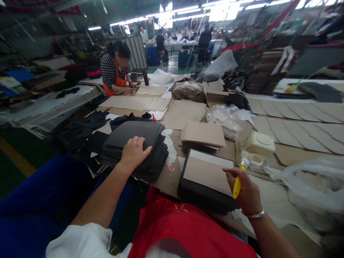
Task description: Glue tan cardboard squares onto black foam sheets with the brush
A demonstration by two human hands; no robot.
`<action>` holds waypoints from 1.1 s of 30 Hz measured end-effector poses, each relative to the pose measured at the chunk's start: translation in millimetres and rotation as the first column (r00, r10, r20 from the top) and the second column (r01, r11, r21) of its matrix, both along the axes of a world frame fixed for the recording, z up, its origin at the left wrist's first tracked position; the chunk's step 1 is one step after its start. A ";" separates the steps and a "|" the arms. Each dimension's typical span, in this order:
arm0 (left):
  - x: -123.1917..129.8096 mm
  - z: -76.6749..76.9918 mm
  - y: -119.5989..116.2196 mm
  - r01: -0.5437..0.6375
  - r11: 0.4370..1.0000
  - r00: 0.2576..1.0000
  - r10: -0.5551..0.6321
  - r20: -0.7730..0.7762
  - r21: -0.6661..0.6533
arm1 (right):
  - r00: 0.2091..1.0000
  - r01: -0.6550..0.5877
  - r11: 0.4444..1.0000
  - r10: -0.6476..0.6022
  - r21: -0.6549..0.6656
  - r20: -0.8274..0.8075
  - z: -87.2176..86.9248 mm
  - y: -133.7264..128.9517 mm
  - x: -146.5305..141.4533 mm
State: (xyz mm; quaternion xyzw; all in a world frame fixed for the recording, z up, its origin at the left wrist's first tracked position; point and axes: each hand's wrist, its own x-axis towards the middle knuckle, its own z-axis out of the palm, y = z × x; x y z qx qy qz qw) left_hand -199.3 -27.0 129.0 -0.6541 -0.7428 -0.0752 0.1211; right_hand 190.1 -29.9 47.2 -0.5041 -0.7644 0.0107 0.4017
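My left hand (135, 153) lies with its fingers spread on top of a tall stack of dark grey sheets (134, 132) at the table's near left. In my right hand (245, 188) is a paintbrush with a yellow handle (237, 187), its bristle end pointing up and away from me. That hand is over the right side of a dark stack (185, 188), on which a beige board (205, 173) lies with a pale strip along its far edge. Between the two stacks, a little farther off, sits a pile of beige boards (203, 134).
A cut-open whitish plastic jug (259, 143) stands beyond my right hand. Clear plastic bags (317, 179) lie at the right, near rows of overlapping beige pieces (292, 132). Dark fabric pieces (86, 127) are heaped at the left. A co-worker in an orange apron (116, 73) leans over the table's far left.
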 end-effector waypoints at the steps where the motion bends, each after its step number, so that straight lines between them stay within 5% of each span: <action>1: -1.7 2.3 0.4 0.015 1.000 1.000 -0.016 -0.024 -0.021 | 1.000 -0.002 1.000 0.002 -0.005 -0.006 -0.1 -0.2 -0.3; 6: -12.0 12.1 1.2 0.184 0.967 0.973 -0.205 -0.107 -0.173 | 0.999 -0.022 0.999 0.021 -0.026 -0.038 -2.5 0.3 -2.4; 14: -38.5 14.5 2.2 0.458 0.840 0.854 -0.507 -0.119 -0.290 | 1.000 -0.015 0.999 0.014 -0.030 -0.028 -0.6 -1.1 -2.6; 21: -22.5 17.2 -8.4 0.511 0.857 0.851 -0.515 -0.102 -0.057 | 0.984 -0.056 0.987 0.029 -0.152 -0.177 2.0 -5.0 -16.3; 26: -5.8 16.0 -9.4 0.542 0.823 0.840 -0.540 -0.063 0.169 | 0.902 -0.259 0.914 0.112 -0.313 -0.418 9.0 -8.0 -45.9; 30: -29.7 8.9 12.3 0.418 0.908 0.908 -0.419 -0.035 -0.013 | 0.893 -0.349 0.884 0.214 -0.311 -0.395 15.4 -9.9 -63.6; 33: -56.7 4.4 22.8 0.403 0.896 0.911 -0.413 -0.016 -0.188 | 0.889 -0.382 0.873 0.257 -0.302 -0.380 14.3 -9.5 -64.6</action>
